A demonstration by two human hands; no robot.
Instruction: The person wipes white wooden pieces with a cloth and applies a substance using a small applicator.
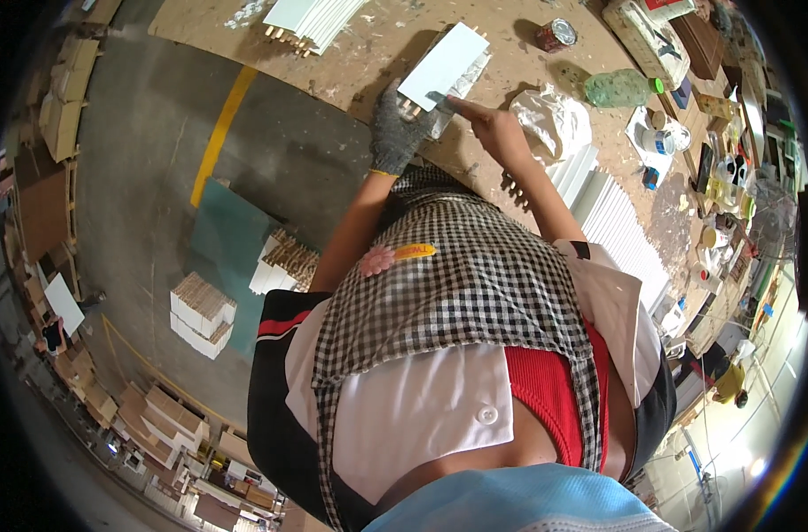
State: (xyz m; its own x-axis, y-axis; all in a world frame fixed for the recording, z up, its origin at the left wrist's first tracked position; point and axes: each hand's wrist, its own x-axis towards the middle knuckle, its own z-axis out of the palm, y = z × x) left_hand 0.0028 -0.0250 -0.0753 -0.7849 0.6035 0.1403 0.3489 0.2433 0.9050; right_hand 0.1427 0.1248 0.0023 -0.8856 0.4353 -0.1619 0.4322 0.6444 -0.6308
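Several stacks of white panels (pixel 610 213) lie along the worktop's (pixel 368 53) near edge, with a green bottle (pixel 619 88), a tin can (pixel 556 35) and a crumpled white bag (pixel 550 120) further in. Gloved left hand (pixel 397 127) grips a flat white panel (pixel 443 66), dowels at its near end; bare right hand (pixel 493 129) touches it with one fingertip, grasping nothing.

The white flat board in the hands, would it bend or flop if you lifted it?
Probably not. The white board keeps straight edges while the gloved left hand grips only one end, so it looks stiff. It seems thin and may be fairly light. Its smooth face could be slippery under the bare right hand, and its wooden pegs might snap.
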